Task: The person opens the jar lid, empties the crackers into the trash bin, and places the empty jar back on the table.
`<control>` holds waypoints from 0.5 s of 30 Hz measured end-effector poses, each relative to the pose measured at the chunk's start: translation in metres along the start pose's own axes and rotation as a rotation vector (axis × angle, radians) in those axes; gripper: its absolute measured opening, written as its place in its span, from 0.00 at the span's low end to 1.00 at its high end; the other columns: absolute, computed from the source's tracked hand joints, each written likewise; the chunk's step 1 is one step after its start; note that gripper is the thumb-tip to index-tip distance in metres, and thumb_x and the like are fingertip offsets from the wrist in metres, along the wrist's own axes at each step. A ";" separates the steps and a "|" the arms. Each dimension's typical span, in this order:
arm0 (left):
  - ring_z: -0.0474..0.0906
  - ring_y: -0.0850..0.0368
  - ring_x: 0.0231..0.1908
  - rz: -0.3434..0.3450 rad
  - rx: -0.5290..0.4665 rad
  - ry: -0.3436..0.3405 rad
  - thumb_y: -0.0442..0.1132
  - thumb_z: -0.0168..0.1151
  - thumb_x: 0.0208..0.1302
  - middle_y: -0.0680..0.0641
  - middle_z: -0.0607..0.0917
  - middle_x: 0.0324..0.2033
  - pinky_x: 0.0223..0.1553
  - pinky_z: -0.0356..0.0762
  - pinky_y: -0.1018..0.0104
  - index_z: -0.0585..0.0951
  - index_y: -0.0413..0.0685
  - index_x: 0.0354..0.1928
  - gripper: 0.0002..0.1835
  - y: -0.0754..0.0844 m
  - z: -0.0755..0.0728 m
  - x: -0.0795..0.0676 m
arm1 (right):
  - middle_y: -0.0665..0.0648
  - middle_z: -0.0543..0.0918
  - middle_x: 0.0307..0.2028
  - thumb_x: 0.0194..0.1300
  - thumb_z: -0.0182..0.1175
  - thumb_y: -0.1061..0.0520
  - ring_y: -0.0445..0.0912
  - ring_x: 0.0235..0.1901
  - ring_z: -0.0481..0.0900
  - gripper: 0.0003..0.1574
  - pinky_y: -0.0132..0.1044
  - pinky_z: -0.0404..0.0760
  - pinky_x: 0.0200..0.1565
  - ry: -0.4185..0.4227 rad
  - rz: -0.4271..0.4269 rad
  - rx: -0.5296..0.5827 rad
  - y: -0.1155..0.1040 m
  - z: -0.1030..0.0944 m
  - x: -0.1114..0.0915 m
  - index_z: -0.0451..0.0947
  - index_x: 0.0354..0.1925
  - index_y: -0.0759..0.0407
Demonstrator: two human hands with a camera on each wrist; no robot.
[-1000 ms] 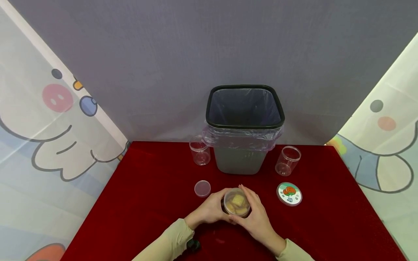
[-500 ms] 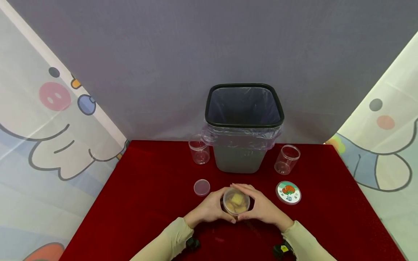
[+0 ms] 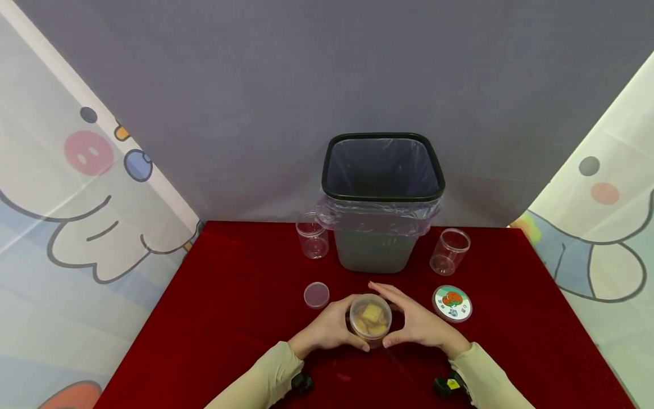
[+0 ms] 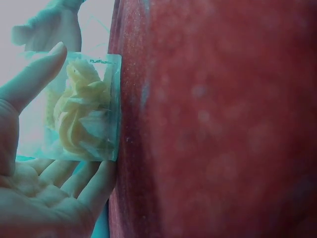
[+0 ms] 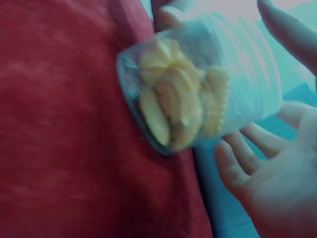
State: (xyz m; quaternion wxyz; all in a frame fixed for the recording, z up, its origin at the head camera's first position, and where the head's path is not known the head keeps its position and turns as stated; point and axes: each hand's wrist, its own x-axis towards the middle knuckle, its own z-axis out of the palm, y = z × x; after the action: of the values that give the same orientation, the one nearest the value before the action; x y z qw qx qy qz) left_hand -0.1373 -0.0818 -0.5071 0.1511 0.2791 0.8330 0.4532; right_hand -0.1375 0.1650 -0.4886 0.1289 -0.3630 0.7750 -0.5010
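Observation:
A clear plastic jar (image 3: 370,319) of yellow piped cookies (image 5: 173,94) stands on the red cloth in front of the person. My left hand (image 3: 329,326) holds it from the left, thumb on the near side and fingers round the far side. In the left wrist view the thumb (image 4: 37,74) lies across the jar wall. My right hand (image 3: 419,324) is spread on the jar's right, thumb and fingers apart, with a gap between palm and jar. Ridges circle the jar's upper part in the right wrist view.
Behind the jar stands a lined grey bin (image 3: 378,250). Clear empty jars stand to its left (image 3: 313,236) and right (image 3: 450,251). A pinkish translucent lid (image 3: 317,295) lies left of the hands, a lid with an orange fruit picture (image 3: 452,304) to the right.
My right hand has come off the jar's rim, its fingers spreading and wrist swinging outward to the right. The left hand and jar have hardly moved.

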 end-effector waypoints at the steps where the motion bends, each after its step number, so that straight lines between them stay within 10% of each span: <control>1: 0.70 0.66 0.54 0.000 0.000 0.000 0.58 0.79 0.32 0.64 0.72 0.56 0.56 0.68 0.63 0.63 0.69 0.65 0.52 0.000 0.000 0.000 | 0.50 0.52 0.70 0.48 0.74 0.54 0.51 0.66 0.57 0.63 0.40 0.67 0.59 0.025 -0.007 -0.021 0.000 0.002 -0.002 0.47 0.73 0.45; 15: 0.70 0.66 0.54 0.014 0.019 0.008 0.56 0.78 0.37 0.63 0.72 0.56 0.55 0.70 0.64 0.63 0.68 0.65 0.49 0.001 0.001 0.001 | 0.52 0.53 0.68 0.41 0.76 0.44 0.52 0.66 0.51 0.69 0.61 0.61 0.56 0.379 0.071 -0.153 -0.019 0.054 -0.005 0.46 0.73 0.45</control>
State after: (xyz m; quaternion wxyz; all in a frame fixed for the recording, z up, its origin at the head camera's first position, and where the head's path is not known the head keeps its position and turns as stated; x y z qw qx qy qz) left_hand -0.1374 -0.0807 -0.5069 0.1421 0.2844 0.8359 0.4474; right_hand -0.0954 0.1270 -0.4980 -0.0295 -0.2436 0.8336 -0.4949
